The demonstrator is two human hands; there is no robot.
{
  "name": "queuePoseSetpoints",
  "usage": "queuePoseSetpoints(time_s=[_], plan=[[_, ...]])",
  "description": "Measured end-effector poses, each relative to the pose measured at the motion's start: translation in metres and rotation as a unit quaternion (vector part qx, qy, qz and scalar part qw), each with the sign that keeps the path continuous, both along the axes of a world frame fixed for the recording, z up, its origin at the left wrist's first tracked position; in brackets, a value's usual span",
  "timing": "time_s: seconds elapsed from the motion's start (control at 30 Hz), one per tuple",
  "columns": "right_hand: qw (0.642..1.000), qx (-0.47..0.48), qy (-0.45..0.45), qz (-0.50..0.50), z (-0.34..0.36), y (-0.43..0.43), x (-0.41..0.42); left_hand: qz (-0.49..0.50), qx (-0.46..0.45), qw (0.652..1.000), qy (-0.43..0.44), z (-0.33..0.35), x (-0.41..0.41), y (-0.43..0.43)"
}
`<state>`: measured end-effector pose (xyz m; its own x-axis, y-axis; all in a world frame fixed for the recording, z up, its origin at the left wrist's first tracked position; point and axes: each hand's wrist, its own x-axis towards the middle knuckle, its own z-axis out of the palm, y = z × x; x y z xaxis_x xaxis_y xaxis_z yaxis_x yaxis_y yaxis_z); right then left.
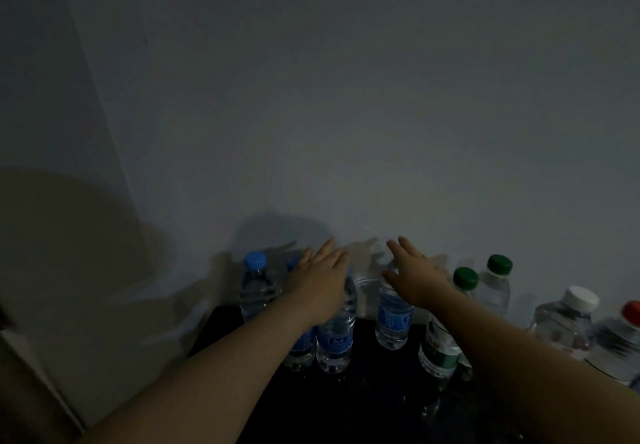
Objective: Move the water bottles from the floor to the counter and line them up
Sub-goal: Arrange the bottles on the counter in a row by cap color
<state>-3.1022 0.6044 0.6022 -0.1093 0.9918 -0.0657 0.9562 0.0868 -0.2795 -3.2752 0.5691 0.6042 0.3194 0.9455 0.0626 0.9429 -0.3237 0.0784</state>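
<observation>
Several clear water bottles stand upright on a dark counter point(367, 391) against a grey wall. My left hand point(320, 279) lies with straight fingers over the top of a blue-labelled bottle point(335, 339), hiding its cap. My right hand point(414, 275) rests the same way on top of another blue-labelled bottle point(393, 322). A blue-capped bottle point(255, 287) stands at the far left. To the right stand a green-capped bottle point(441, 350) in front and a second green-capped bottle point(497, 284) behind.
A white-capped bottle point(568, 322) and a red-capped bottle point(620, 343) stand at the far right edge. One more bottle point(301, 350) is mostly hidden under my left forearm. The wall point(346, 114) rises right behind the row; a corner point(114, 132) lies at left.
</observation>
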Motion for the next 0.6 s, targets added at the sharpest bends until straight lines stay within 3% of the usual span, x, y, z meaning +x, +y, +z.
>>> queuePoseSetpoints(time_s=[0.1, 0.6], plan=[[0.999, 0.021, 0.030, 0.021, 0.003, -0.002, -0.001, 0.007, 0.003, 1.000, -0.001, -0.001, 0.002, 0.000], [0.995, 0.054, -0.028, 0.073, 0.004, -0.007, 0.004, 0.006, -0.057, 0.998, -0.033, 0.003, 0.006, 0.001]])
